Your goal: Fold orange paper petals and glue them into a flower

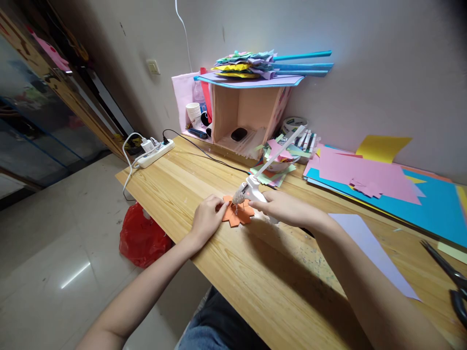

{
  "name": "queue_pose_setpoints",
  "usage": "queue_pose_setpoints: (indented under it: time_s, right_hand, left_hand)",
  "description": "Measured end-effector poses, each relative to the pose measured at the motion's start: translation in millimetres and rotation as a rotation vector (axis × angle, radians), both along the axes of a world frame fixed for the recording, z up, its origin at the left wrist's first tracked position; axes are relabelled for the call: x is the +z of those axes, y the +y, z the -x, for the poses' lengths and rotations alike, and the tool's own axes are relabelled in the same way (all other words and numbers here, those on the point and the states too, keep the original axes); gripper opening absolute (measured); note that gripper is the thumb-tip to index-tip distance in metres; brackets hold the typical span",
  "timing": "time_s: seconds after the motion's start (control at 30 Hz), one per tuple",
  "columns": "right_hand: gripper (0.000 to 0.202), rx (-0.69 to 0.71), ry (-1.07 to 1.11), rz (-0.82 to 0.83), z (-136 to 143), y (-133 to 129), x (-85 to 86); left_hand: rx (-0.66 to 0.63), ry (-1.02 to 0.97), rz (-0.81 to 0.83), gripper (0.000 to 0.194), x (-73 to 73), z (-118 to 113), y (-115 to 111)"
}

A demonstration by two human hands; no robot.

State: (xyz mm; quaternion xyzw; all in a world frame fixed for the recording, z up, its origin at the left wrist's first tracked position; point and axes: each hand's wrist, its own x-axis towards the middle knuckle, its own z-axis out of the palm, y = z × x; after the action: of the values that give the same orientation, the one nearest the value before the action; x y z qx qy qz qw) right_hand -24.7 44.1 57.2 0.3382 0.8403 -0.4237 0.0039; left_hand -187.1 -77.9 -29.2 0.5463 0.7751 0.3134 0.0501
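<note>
An orange paper flower [233, 220] lies flat on the wooden table. My left hand [207, 214] pinches its left edge between thumb and fingers. In my right hand [282, 206] is a white hot glue gun [252, 190], with a long glue stick [280, 150] poking out of its back end. The gun's nozzle points down at the middle of the flower, where some glue or thin marks show. Part of the gun's handle is hidden behind my right hand.
A power strip [155, 153] with plugs sits at the table's left corner. Behind stand a cardboard box [237, 107] and a bowl of paper scraps [279, 164]. Coloured sheets [368, 175], a lilac sheet [368, 248] and scissors [447, 270] lie right. A red bag [142, 238] is below.
</note>
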Motion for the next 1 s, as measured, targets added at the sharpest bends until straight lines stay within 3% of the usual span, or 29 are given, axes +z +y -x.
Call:
queue_pose_setpoints:
  time_s: [0.23, 0.47, 0.6, 0.83, 1.0]
  right_hand:
    - [0.030, 0.049, -0.011, 0.046, -6, 5, 0.3]
    - [0.029, 0.049, -0.044, 0.055, -8, 8, -0.7]
    - [0.034, 0.058, -0.068, 0.039, -11, 12, 1.4]
    - [0.040, -0.059, 0.048, 0.030, -22, 18, 13.5]
    - [0.042, -0.217, 0.218, 0.077, -34, 12, -3.5]
  left_hand:
    - [-0.015, -0.014, -0.019, 0.027, 3.0, -1, 0]
    - [-0.033, -0.192, -0.018, 0.013, -3.3, 1, 1]
    - [-0.049, -0.167, 0.028, 0.014, -3.4, 1, 1]
    - [-0.096, -0.045, 0.046, 0.018, -0.5, -3, -4]
    - [-0.118, -0.063, -0.008, 0.022, -3.0, -3, -7]
